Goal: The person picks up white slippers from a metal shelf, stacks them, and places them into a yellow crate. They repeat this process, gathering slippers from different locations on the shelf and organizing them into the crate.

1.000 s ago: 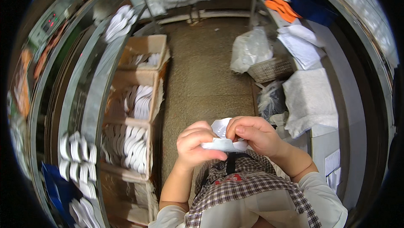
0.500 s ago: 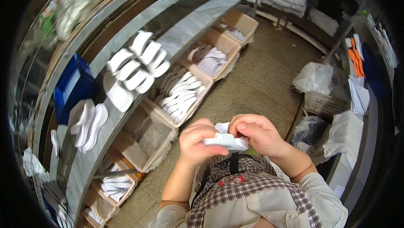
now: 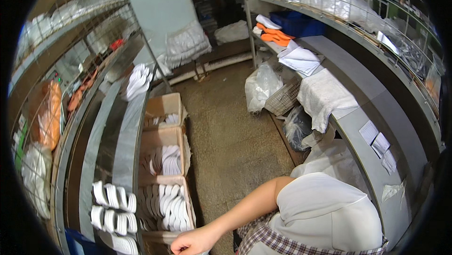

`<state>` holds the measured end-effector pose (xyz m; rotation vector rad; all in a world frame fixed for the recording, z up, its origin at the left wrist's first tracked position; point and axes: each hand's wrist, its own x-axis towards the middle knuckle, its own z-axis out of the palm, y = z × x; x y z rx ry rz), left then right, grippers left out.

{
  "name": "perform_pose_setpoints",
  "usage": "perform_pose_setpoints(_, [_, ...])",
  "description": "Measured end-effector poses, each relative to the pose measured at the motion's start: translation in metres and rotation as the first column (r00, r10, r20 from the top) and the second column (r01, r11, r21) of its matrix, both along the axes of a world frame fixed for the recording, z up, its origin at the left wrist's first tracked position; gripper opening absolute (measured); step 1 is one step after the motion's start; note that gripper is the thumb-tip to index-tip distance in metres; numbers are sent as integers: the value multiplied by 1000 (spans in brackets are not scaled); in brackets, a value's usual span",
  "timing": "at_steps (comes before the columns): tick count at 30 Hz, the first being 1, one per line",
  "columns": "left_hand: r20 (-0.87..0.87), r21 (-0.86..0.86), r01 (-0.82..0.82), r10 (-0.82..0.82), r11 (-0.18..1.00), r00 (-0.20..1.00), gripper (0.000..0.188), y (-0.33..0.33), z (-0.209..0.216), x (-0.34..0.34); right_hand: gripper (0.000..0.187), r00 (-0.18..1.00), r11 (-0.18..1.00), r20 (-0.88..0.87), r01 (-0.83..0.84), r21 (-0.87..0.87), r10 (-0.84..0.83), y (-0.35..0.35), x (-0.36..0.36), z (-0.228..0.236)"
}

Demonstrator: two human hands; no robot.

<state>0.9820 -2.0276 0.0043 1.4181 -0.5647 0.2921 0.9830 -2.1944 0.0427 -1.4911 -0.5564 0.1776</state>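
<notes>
My left hand [image 3: 193, 242] hangs loosely curled beside the cardboard box [image 3: 165, 208] of white insoles [image 3: 172, 205]; grip contents cannot be told. Right hand out of view.

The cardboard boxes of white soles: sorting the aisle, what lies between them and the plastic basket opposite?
Only bare brown floor separates the cardboard boxes from the plastic basket, seen in the head view.

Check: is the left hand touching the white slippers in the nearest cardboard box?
Apart. The head view shows the left hand closed at the lower edge, below the box's front wall, with cardboard and a plain gap between it and the white slippers in the nearest cardboard box.
</notes>
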Motion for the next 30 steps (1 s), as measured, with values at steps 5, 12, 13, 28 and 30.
perform_pose_setpoints(5, [8, 44, 55, -55, 998, 998, 22, -34, 1, 18, 30, 1000, 1000, 13, 1, -16, 0, -43, 8, 0])
perform_pose_setpoints(12, [-64, 249, 69, -55, 966, 996, 15, -82, -6, 33, 27, 981, 973, -66, 171, -156, -183, -95, 6, -10])
perform_pose_setpoints(13, [-152, 218, 86, -53, 972, 987, 15, -86, -8, 36, 26, 984, 991, -124, 133, 12, -130, -102, 6, -12])
perform_pose_setpoints(28, [-535, 329, 232, -22, 915, 845, 25, -134, -86, 68, 59, 951, 907, 215, 284, -311, -223, -180, -7, -62])
perform_pose_setpoints(30, [-632, 331, 234, 31, 914, 775, 29, -142, -90, 70, 55, 960, 937, -92, 233, -261, -264, -185, -17, -57])
